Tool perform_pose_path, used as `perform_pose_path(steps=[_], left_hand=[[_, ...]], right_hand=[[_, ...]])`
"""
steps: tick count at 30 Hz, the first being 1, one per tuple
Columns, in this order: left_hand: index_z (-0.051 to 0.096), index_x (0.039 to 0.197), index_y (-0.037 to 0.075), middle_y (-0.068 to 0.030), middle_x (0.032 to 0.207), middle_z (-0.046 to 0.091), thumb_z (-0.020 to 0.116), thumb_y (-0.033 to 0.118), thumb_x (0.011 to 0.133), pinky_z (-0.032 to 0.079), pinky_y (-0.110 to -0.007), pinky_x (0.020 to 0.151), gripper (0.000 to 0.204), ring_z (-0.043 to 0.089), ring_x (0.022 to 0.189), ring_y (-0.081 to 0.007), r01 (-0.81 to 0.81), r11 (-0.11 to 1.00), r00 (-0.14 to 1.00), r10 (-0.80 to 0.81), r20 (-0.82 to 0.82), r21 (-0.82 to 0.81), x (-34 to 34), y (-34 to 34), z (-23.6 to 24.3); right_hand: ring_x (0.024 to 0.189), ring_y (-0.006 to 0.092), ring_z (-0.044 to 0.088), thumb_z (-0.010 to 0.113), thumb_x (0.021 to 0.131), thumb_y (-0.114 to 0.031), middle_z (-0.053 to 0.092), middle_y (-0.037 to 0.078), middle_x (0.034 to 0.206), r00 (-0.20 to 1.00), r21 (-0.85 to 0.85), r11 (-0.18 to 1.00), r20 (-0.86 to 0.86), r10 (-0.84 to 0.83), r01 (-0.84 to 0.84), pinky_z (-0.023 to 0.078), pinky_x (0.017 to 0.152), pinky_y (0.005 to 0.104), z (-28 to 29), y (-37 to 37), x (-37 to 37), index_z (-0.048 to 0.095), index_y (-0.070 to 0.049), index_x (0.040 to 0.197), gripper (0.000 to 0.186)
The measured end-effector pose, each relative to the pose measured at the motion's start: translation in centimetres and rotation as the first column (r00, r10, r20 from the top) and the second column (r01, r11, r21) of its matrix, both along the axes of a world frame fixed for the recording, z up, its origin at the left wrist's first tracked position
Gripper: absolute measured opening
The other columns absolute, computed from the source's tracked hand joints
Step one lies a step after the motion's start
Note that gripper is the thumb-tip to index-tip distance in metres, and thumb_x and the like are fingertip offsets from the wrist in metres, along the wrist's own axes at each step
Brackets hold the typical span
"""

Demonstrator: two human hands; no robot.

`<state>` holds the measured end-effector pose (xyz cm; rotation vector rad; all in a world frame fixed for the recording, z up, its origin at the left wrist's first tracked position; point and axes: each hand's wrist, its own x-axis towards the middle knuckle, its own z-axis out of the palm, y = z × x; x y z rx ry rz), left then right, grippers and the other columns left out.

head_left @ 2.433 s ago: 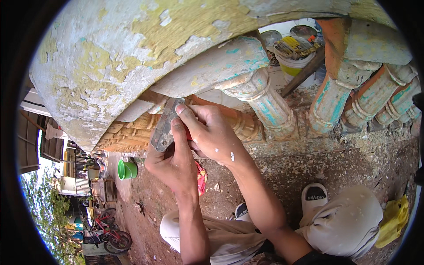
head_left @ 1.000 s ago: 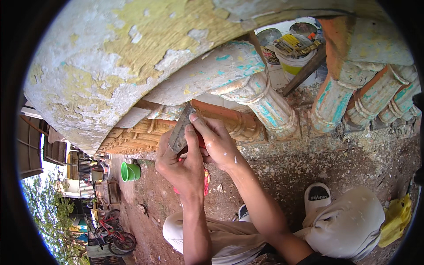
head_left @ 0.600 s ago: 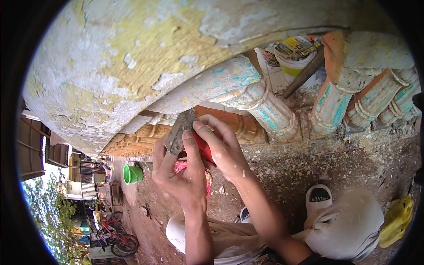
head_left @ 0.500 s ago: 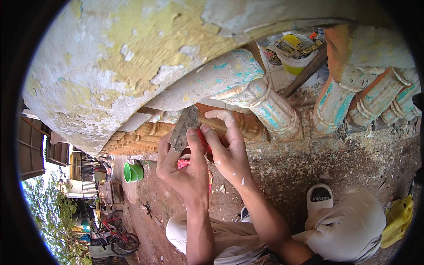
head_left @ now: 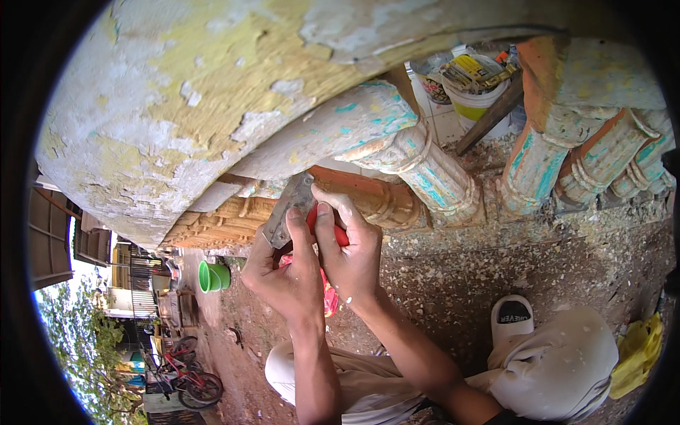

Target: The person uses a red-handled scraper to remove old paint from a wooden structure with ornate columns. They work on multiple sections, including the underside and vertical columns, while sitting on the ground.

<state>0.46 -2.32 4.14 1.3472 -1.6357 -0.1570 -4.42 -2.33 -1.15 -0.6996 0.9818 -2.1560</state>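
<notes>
Both hands meet on a scraper (head_left: 289, 212) with a wide, worn grey metal blade and a red handle. My left hand (head_left: 289, 280) grips the blade, its thumb flat on the metal face. My right hand (head_left: 355, 258) is closed around the red handle, thumb and bent index finger close to where blade and handle meet. White flecks dot the right hand. Just beyond the tool stands a baluster (head_left: 435, 177) with peeling white and turquoise paint, under a thick rail (head_left: 177, 120) with flaking yellow and white paint. My fingers hide part of the handle.
More balusters (head_left: 535, 163) stand at the right. Behind the railing are paint buckets (head_left: 471, 103) and a slanting plank (head_left: 496, 117). Paint chips litter the ground (head_left: 453, 283). A red package (head_left: 330, 299) lies below my hands; a green bucket (head_left: 212, 276) and bicycle (head_left: 191, 379) are at the left.
Both hands have shifted slightly left with the scraper. My right index finger, stretched out before, now bends in beside the blade. More of the red package shows.
</notes>
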Motion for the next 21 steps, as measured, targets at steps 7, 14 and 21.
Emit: perform_pose_path(steps=[7, 14, 21], left_hand=[[0.078, 0.109, -0.006, -0.0052, 0.086, 0.077, 0.071, 0.014, 0.104, 0.05, -0.021, 0.062, 0.022, 0.064, 0.071, -0.0046, 0.072, 0.997, 0.99, -0.075, -0.121, -0.031, -0.9, 0.0, 0.8], [0.079, 0.108, -0.006, -0.009, 0.078, 0.077, 0.072, 0.013, 0.101, 0.052, -0.022, 0.061, 0.022, 0.068, 0.066, -0.0084, 0.036, 0.996, 0.999, -0.038, 0.025, 0.076, -1.5, 1.0, 1.3], [0.081, 0.095, -0.006, -0.0014, 0.07, 0.071, 0.075, 0.014, 0.099, 0.045, -0.022, 0.058, 0.021, 0.057, 0.065, -0.0029, -0.022, 0.993, 1.0, 0.022, 0.003, 0.117, -0.6, 1.2, 1.6]], right_hand=[[0.077, 0.0088, 0.067, 0.064, 0.103, -0.004, 0.072, 0.009, 0.084, 1.0, -0.083, 0.996, -0.005, -0.013, 0.012, 0.055, 0.068, 0.0285, 0.9, -2.0, -0.8, 0.069, 0.003, 0.12, 0.019], [0.082, 0.0046, 0.064, 0.062, 0.105, -0.003, 0.072, 0.003, 0.088, 0.967, -0.051, 0.975, 0.127, 0.22, -0.215, 0.055, 0.073, 0.0221, 0.0, -1.2, -3.0, 0.07, 0.007, 0.121, 0.021], [0.079, 0.006, 0.068, 0.066, 0.101, -0.002, 0.076, 0.008, 0.086, 0.992, -0.025, 0.998, -0.109, 0.06, -0.063, 0.056, 0.071, 0.0256, -0.3, -0.8, -2.8, 0.073, 0.005, 0.118, 0.019]])
